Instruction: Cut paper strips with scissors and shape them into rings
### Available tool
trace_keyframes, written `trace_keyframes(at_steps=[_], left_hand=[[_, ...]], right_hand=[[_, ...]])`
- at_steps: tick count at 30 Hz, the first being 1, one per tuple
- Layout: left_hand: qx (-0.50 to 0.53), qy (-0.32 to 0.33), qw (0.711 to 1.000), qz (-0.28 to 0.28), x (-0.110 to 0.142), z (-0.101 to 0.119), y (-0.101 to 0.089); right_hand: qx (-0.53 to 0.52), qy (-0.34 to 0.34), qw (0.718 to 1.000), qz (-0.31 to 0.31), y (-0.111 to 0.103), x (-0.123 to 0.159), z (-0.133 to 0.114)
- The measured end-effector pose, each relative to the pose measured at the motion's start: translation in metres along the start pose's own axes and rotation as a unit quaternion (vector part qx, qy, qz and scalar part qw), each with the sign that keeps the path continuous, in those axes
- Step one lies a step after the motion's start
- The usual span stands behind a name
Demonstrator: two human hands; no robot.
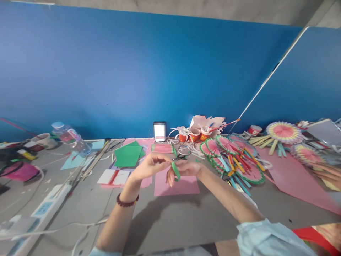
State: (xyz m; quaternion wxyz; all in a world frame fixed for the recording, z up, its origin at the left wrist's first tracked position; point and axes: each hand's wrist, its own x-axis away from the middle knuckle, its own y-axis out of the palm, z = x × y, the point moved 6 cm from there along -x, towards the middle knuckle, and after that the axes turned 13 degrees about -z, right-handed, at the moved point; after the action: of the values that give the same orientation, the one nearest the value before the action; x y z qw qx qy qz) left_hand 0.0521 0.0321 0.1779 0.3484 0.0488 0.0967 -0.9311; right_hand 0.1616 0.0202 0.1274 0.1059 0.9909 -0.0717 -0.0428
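Note:
A narrow green paper strip (176,171) curves in a loop between my hands, above the pink paper sheet (177,188). My left hand (153,165) is closed, its fingertips pinched at the upper end of the strip. From the other side my right hand (186,168) holds the strip, which bends across its curled fingers. Part of its grip is hidden behind the strip. Just beyond my hands are dark-handled scissors (182,156) and a pink pleated paper piece with green edges (162,148).
Green paper sheets (128,154) lie at left, near a plastic bottle (71,137) and a power strip (42,209). A phone (159,132) leans against the blue wall. Pleated paper fans (239,156) are heaped at right. Another person's hand (329,172) is at the far right.

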Motion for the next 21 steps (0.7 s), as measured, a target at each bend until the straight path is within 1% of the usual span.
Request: trace_keyframes(at_steps=[3, 6, 7, 9, 11, 12, 14, 16, 18, 19, 21], left_hand=[[-0.031, 0.002, 1.0, 0.006, 0.002, 0.005, 0.004], [-0.047, 0.025, 0.998, 0.014, 0.004, 0.013, 0.009], [-0.045, 0.03, 0.999, 0.007, 0.004, 0.016, 0.012], [-0.032, 0.023, 0.999, -0.026, 0.005, 0.017, 0.019], [-0.036, 0.005, 0.998, -0.042, 0.007, 0.013, 0.02], [-0.049, -0.002, 0.998, -0.032, 0.009, 0.009, 0.018], [-0.093, -0.011, 0.995, 0.02, 0.017, -0.002, 0.009], [-0.13, -0.025, 0.989, 0.07, 0.029, -0.02, 0.001], [-0.195, -0.053, 0.976, 0.083, 0.046, -0.041, 0.0], [-0.238, -0.064, 0.966, 0.079, 0.055, -0.05, 0.003], [-0.299, -0.087, 0.946, 0.095, 0.075, -0.068, 0.011]], right_hand=[[-0.011, -0.021, 1.0, 0.017, 0.006, 0.001, 0.005], [-0.027, -0.049, 0.998, 0.018, 0.01, 0.002, 0.008], [-0.032, -0.057, 0.998, 0.019, 0.011, 0.003, 0.009], [-0.036, -0.063, 0.997, 0.032, 0.011, 0.005, 0.012], [-0.038, -0.059, 0.995, 0.069, 0.008, 0.009, 0.016], [-0.036, -0.051, 0.994, 0.093, 0.008, 0.011, 0.017], [-0.025, -0.026, 0.99, 0.137, 0.007, 0.017, 0.02], [-0.012, 0.008, 0.984, 0.178, 0.007, 0.022, 0.023], [-0.013, 0.045, 0.974, 0.221, 0.006, 0.028, 0.028], [-0.02, 0.065, 0.969, 0.24, 0.005, 0.03, 0.032], [-0.031, 0.107, 0.958, 0.265, 0.004, 0.032, 0.043]])
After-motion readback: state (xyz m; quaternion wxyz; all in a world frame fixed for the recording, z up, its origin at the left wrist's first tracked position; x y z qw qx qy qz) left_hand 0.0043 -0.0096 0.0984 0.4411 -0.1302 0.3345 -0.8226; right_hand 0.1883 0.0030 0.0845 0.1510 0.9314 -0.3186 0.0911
